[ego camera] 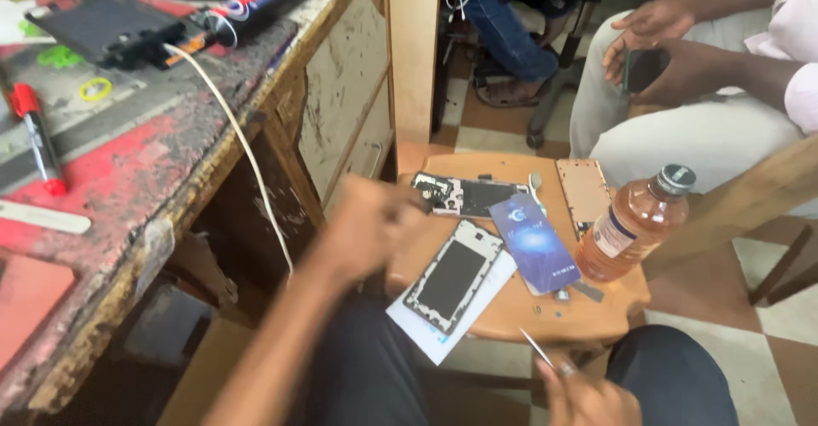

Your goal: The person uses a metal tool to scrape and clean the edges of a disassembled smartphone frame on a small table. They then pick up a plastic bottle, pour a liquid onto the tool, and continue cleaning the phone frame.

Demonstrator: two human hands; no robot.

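Right hand (588,396) low, pinching tweezers (537,348).
Left hand (375,226), blurred, hovers over wooden stool (511,311) beside phone frame (452,274); grip indiscernible.

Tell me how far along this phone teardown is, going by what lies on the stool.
Done: the phone lies in pieces on the wooden stool: an opened body, a frame with dark screen, a blue back cover and a copper-coloured panel.
In hand: the right hand holds a thin metal tool; the blurred left hand is at the opened body, grip unclear.
Left: nothing is joined back together.
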